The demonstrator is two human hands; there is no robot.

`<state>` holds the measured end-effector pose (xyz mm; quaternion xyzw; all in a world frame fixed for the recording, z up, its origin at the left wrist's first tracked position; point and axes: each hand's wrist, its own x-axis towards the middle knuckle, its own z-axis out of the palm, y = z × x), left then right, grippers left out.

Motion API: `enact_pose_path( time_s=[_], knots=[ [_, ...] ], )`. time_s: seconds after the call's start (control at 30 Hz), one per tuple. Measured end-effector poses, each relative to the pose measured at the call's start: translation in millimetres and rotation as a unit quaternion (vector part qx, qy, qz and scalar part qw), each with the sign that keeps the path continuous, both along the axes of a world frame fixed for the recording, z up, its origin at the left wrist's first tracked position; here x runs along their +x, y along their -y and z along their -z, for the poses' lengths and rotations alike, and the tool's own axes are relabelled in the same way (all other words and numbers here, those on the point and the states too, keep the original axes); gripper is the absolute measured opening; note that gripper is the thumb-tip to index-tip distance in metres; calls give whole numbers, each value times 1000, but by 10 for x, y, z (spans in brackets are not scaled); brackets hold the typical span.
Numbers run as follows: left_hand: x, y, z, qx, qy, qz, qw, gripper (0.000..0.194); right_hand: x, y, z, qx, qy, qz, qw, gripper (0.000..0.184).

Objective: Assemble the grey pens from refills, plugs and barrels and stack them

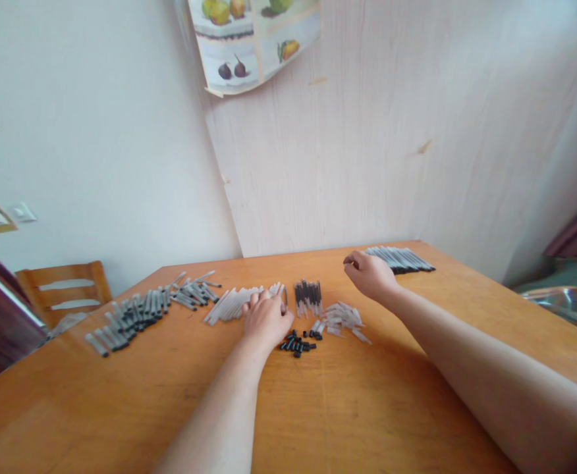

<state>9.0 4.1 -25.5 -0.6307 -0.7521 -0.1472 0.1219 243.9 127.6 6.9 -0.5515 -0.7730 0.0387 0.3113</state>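
Note:
My left hand (267,321) is palm down over the right end of a row of white pen barrels (229,305), fingers bent and a little apart, thumb out to the side. Its fingertips are partly hidden. A bundle of dark pen refills (308,297) lies just right of it, and small black end pieces (297,345) are scattered below the thumb. My right hand (369,273) is raised, its fingers curled together in a pinch; whatever they hold is hidden. It is nearest to a neat row of capped pens (401,259) at the far edge, partly covering it.
A pile of clear white caps (342,317) lies between my forearms. Many grey-white pen parts with black ends (140,311) spread over the left of the wooden table (298,415). A wooden chair (66,289) stands beyond the left edge; a wall rises behind.

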Motion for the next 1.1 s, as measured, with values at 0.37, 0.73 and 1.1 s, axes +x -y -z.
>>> enact_pose_path(
  time_s=[0.37, 0.73, 1.1],
  knots=[
    [0, -3, 1, 7, -23, -26, 999, 21, -37, -9, 57, -8, 5, -21, 1000, 28],
    [-41, 16, -71, 28, -4, -56, 998, 23, -119, 135, 7, 48, 15, -74, 996, 26],
    [123, -81, -64, 60, 181, 138, 972, 15, -433, 602, -31, 115, 164, -300, 933, 23]
  ],
)
